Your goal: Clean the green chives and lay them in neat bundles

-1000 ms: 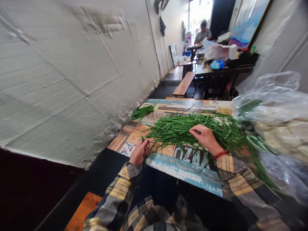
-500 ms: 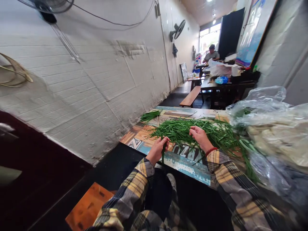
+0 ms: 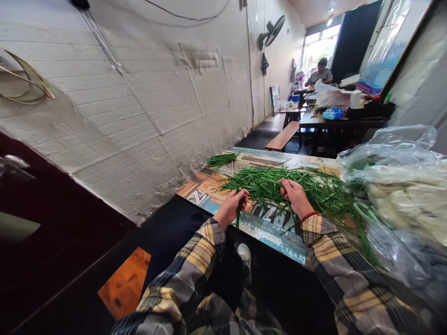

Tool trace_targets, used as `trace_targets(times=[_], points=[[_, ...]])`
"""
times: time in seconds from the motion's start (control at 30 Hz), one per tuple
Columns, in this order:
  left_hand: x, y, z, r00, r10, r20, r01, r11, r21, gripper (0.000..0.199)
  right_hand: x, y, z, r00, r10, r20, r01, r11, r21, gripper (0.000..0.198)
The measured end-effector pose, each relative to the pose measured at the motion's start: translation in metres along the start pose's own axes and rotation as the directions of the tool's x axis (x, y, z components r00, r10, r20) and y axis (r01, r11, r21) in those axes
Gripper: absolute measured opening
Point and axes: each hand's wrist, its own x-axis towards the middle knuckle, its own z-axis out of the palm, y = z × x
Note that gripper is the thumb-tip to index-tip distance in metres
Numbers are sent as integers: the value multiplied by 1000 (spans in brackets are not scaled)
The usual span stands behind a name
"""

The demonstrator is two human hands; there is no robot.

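Observation:
My left hand point(image 3: 230, 207) is closed around a small bunch of garlic chives point(image 3: 238, 217), which hangs down over the table's near edge. A loose, tangled pile of garlic chives point(image 3: 260, 182) spreads across the table just beyond both hands. At the pile's near side, my right hand point(image 3: 295, 196) has thumb and fingers pinched together; whatever sits between the tips blends into the green behind. A neat bundle of chives point(image 3: 220, 160) lies apart at the table's far left corner.
The patterned table point(image 3: 268, 235) runs up close to the white brick wall point(image 3: 146, 121). Clear plastic bags point(image 3: 401, 181) with pale contents crowd its right end. An orange-brown stool point(image 3: 125, 281) stands at lower left. Farther back are a bench point(image 3: 283, 136) and a seated person point(image 3: 320, 74).
The view has shifted, so the room's far end appears farther right and slightly higher. Both hands keep nearly the same pose, the left still around its chives.

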Motion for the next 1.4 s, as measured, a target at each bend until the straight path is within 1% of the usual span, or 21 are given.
trace_targets(times=[0.13,0.27,0.4,0.53,0.63,0.77,0.87,0.9,0.93,0.97,1.03,1.1,1.13,1.2,1.27,1.33,1.4], points=[[2,-3,3,1000,-8,-3,8,999,-31,35,1,-1,-2,1000,-11,-18,11,1000,4,42],[8,-8,5,1000,-23,4,23,999,-48,35,0,-3,-3,1000,3,-2,-3,1000,4,43],[19,-14,6,1000,-25,12,25,998,-50,34,-3,-8,-2,998,51,25,-52,998,27,40],[30,-18,14,999,-43,26,45,998,-47,36,-6,-12,-1,993,103,52,-107,991,86,34],[39,-19,24,999,-37,-20,37,999,-29,40,-7,-14,0,990,121,68,-131,979,155,30],[52,-17,35,997,48,-57,-48,999,5,50,-6,-16,-1,986,143,85,-161,950,267,27],[61,-18,38,989,57,-137,-61,998,-23,42,-6,-20,-3,988,143,64,-156,927,340,28],[63,-19,39,987,45,-156,-53,997,-48,39,-6,-22,-3,989,137,51,-146,924,354,28],[65,-20,40,988,27,-151,-39,996,-75,37,-6,-24,-3,991,130,43,-137,923,359,29],[66,-21,40,993,7,-116,-18,995,-100,36,-7,-25,-2,992,123,40,-129,927,353,29],[69,-22,41,999,-36,19,38,990,-135,38,-9,-28,0,992,115,49,-124,941,314,30],[71,-20,43,987,-53,150,79,982,-173,40,-12,-29,3,991,114,71,-128,960,248,30],[72,-18,43,981,-47,190,86,976,-200,41,-13,-29,5,990,117,82,-131,970,205,29],[74,-15,43,976,-16,216,75,961,-267,40,-14,-28,6,989,118,92,-128,985,111,29],[75,-11,42,977,9,213,60,946,-318,39,-14,-25,6,991,109,82,-111,993,27,30],[75,-10,40,977,10,213,64,939,-339,36,-13,-22,5,994,93,56,-92,996,-11,31],[76,-10,40,977,3,214,74,935,-348,34,-11,-19,3,996,86,20,-86,996,-8,32]])
